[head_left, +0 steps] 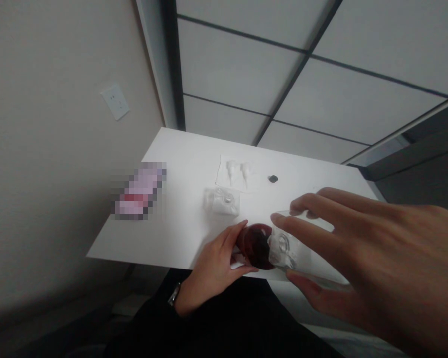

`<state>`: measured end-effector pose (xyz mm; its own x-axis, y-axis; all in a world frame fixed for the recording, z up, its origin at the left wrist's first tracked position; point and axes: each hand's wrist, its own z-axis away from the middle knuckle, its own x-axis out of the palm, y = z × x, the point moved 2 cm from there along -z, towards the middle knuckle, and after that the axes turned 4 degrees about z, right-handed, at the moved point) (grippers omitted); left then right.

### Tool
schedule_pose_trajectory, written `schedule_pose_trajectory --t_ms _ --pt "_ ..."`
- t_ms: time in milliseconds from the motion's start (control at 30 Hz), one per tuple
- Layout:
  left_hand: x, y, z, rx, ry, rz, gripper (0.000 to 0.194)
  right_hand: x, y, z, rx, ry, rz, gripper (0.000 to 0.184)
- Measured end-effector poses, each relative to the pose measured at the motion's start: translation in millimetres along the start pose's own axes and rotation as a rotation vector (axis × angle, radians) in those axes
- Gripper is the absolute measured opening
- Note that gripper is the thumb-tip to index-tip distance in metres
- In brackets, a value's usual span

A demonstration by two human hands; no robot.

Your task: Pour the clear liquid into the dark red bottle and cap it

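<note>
Gripping a dark red round object [257,246], the person's left hand [211,271] is curling its fingers [233,236] around the near side, while the right hand [362,248] is clenching its fingers [309,209] above and below a clear plastic blister pack [287,251]. The pack is tilting, its long axis running from the right hand toward the red object, with its round bubble end just touching that object. Both are sitting over the near edge of a white table [179,233], with a wristwatch [174,294] showing on the left wrist above a black sleeve [216,323]. Beyond them, a second clear blister pack [224,201] is lying near the left hand, a white paper sheet [235,171] is holding two small white pieces, and a small dark disc [273,179] is resting farther off. Toward the table's left edge, a blurred packet [140,191] is carrying markings too pixelated to read.
</note>
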<state>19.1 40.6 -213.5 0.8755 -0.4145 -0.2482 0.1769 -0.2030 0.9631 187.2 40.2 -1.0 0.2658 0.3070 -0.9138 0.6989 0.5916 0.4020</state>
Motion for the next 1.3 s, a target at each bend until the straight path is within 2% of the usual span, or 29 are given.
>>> schedule_pose_trajectory --t_ms 333,567,733,933,1200,1300 --pt "0.7 -3 0 0.028 -0.006 -0.062 0.089 -3 -2 -9 -0.048 0.012 0.031 0.026" --pt "-1.1 -2 -1 0.012 -0.021 -0.043 0.088 -11 -6 -15 -0.115 -0.102 0.144 0.032" --pt "0.1 -1 -1 0.021 -0.018 -0.03 0.088 -4 -4 -13 -0.058 -0.039 0.051 0.032" --pt "2.0 -5 0 0.02 -0.017 -0.041 0.09 2 -2 -9 -0.025 -0.01 -0.075 0.04" --pt "-0.1 -2 -1 -0.005 -0.021 -0.033 0.091 5 -3 -12 -0.057 0.05 -0.155 0.033" --pt "-1.2 0 -1 -0.01 -0.021 -0.02 0.089 6 -2 -10 -0.023 0.057 -0.17 0.033"
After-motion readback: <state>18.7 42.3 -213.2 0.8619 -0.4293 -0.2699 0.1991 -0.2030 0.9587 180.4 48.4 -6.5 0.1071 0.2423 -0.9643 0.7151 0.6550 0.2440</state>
